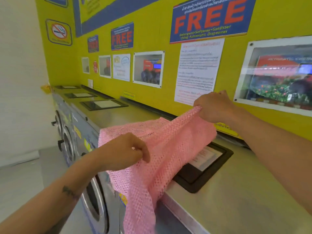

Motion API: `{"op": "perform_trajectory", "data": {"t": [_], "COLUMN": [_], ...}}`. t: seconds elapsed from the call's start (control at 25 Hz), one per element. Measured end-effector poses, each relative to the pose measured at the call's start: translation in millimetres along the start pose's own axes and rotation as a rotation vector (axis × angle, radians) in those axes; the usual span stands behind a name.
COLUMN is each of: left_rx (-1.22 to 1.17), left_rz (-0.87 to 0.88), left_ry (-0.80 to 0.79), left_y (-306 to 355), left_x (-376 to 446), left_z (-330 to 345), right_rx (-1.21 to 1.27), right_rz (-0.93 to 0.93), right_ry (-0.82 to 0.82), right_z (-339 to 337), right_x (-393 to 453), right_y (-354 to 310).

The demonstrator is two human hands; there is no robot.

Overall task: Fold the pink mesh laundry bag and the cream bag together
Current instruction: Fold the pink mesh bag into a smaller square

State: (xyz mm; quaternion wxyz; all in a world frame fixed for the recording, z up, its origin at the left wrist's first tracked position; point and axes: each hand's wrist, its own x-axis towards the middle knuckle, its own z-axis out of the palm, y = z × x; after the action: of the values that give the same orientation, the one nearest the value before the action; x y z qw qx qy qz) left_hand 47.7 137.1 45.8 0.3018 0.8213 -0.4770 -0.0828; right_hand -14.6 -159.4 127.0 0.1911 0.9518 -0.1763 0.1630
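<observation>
The pink mesh laundry bag is draped over the top of a washing machine, with its lower end hanging down over the machine's front. My right hand pinches the bag's far edge and lifts it near the yellow wall. My left hand grips the bag's near edge at the machine's front. The mesh stretches taut in a ridge between both hands. No cream bag shows in this view.
A row of front-loading washers runs away to the left, each with a black-framed panel on top. One such panel lies partly under the bag. The yellow wall with posters stands right behind.
</observation>
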Motion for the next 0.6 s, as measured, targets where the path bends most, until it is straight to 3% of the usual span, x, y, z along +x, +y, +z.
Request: {"op": "perform_trajectory", "data": {"t": [0.24,0.48,0.52,0.6], "left_rx": [-0.172,-0.253,-0.21,0.146], "left_rz": [-0.027,-0.097,-0.127,-0.161], "left_ry": [0.091,0.347,0.391,0.505], "left_y": [-82.0,-153.2,-159.0,-163.4], "left_x": [18.5,71.5,84.1,107.5], "left_z": [-49.4,-78.8,-80.8,-72.9], "right_rx": [-0.082,-0.159,-0.168,-0.192], "right_rz": [-0.047,0.023,0.041,0.106], "right_ry": [-0.075,-0.143,-0.107,-0.072], "right_z": [18.6,55.7,65.4,84.2], "right_x": [77.4,146.1,156.9,166.6], "right_y": [-66.3,-98.3,-101.5,-110.4]}}
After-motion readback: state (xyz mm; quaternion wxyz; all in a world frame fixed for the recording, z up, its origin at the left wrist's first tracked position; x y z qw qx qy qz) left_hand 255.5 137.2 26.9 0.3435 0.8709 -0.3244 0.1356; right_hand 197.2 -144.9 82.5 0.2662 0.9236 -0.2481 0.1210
